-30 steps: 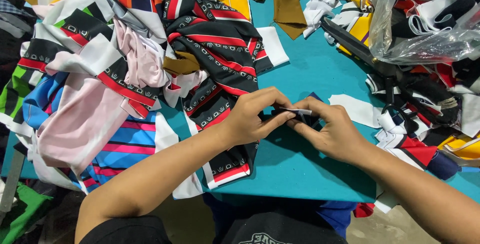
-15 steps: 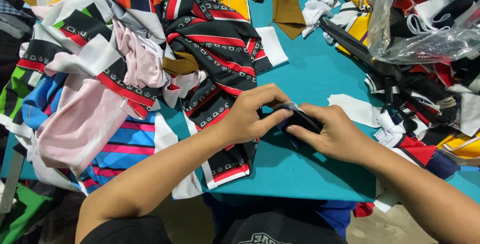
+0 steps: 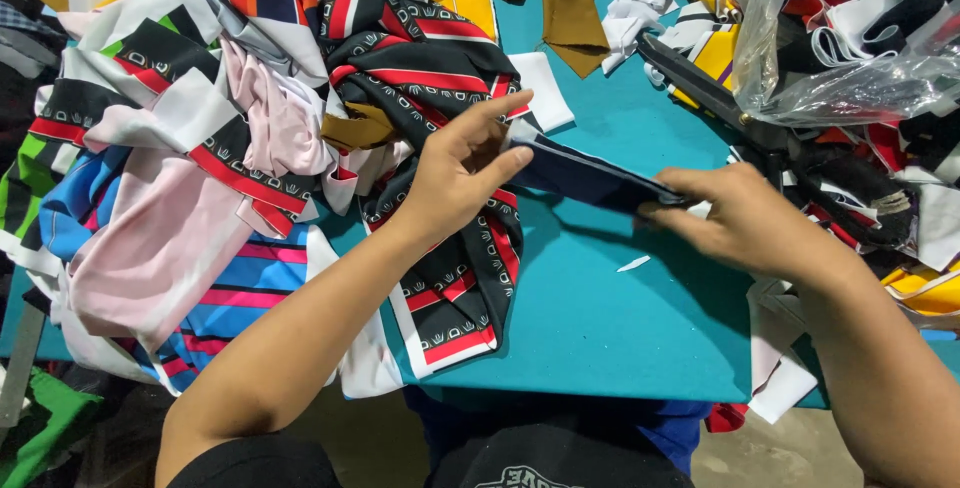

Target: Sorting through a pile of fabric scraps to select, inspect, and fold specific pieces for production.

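Fabric heap, left: pink, blue-striped and black-red-white patterned cloth (image 3: 200, 198) piled loose over the left half of the teal table (image 3: 620, 338).
Black-and-red piece: patterned cloth (image 3: 450, 278) lies under the left forearm, its corner hanging toward the near table edge.
Left hand (image 3: 460, 173): thumb and fingers closed in a pinch on the left end of the dark navy strip (image 3: 590, 176).
Strip position: held above the table, pulled out nearly straight between both hands.
Right hand (image 3: 745, 218): fingers pressed together, pinching the strip's right end.
Progress: judged from layout, the strip is stretched out flat but not yet laid down or sorted; most of the heap appears unsorted.
Right side: large black scissors (image 3: 700, 83) lie untouched beside a clear plastic bag (image 3: 850, 58).
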